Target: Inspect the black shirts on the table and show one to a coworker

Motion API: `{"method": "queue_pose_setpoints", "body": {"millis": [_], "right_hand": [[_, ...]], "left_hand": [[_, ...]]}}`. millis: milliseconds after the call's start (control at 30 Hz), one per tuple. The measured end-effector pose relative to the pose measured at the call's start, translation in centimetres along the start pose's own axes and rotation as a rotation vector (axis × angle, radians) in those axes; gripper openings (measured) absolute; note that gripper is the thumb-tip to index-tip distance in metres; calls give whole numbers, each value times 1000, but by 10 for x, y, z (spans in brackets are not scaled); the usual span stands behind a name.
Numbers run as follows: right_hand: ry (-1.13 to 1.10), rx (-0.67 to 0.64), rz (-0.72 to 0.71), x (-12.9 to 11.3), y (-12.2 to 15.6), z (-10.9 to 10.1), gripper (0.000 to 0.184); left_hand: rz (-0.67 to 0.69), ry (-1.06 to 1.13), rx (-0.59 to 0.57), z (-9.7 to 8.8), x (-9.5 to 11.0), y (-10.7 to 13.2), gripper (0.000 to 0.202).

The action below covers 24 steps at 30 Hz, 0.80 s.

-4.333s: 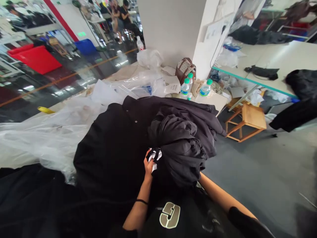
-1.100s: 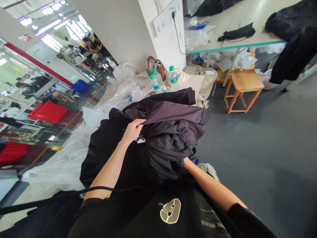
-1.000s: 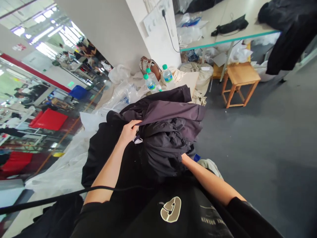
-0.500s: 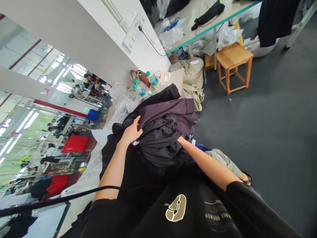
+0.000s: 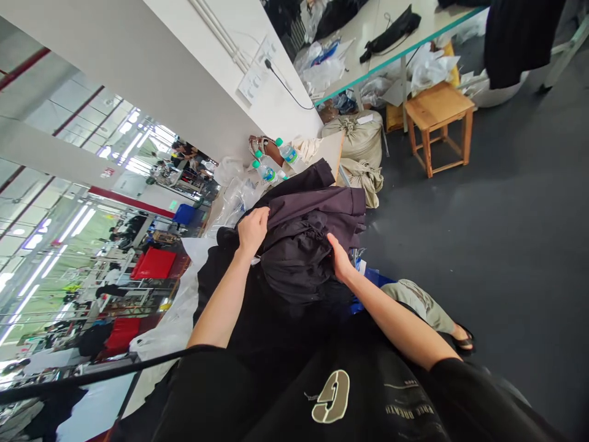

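Observation:
A dark garment (image 5: pixel 297 261) with a gathered, crinkled edge lies bunched in front of me, on top of plum-coloured folded cloth (image 5: pixel 317 202). My left hand (image 5: pixel 254 232) is at its upper left, fingers curled closed on the dark cloth. At the garment's right side is my right hand (image 5: pixel 340 259), thumb along the gathered edge and the other fingers mostly hidden behind the fabric. More black cloth (image 5: pixel 239 288) spreads beneath and towards my body.
Water bottles (image 5: pixel 289 153) and clear plastic bags (image 5: pixel 237 190) stand behind the clothes. Tied cloth sacks (image 5: pixel 356 138) lie beside a wooden stool (image 5: pixel 439 116). A black cable (image 5: pixel 115 371) crosses at lower left. Another table (image 5: pixel 381 37) is at the back.
My right hand has drawn out from under the gathered fabric, its thumb now showing on top. My left hand has moved slightly up and its fingers have curled in. The camera view has shifted a little.

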State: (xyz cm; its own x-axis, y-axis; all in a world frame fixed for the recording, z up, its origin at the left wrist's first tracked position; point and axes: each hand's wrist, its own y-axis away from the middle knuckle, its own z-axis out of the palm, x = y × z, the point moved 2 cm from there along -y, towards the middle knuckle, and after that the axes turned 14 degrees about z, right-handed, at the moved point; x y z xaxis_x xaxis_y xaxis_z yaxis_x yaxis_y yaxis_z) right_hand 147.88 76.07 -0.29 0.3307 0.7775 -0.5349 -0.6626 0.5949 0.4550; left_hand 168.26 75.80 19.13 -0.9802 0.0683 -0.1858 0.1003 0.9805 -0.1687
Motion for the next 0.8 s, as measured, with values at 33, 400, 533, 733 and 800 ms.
{"method": "queue_pose_setpoints", "body": {"millis": [33,400,533,733,800], "right_hand": [[-10,-11,24,1,-1,-1,46],[-40,-37,73,22,-12,-22,37],[-115,-21,63,23,-8,-29,39],[-94,10,83,18,-5,-34,41],[-41,6,94,10,1,-30,47]], "left_hand": [[68,29,21,-4,2,0,43],[85,7,-291,36,25,-32,24],[104,84,-247,24,36,-27,26],[-137,255,-152,6,19,43,43],[-440,272,-156,7,3,73,50]]}}
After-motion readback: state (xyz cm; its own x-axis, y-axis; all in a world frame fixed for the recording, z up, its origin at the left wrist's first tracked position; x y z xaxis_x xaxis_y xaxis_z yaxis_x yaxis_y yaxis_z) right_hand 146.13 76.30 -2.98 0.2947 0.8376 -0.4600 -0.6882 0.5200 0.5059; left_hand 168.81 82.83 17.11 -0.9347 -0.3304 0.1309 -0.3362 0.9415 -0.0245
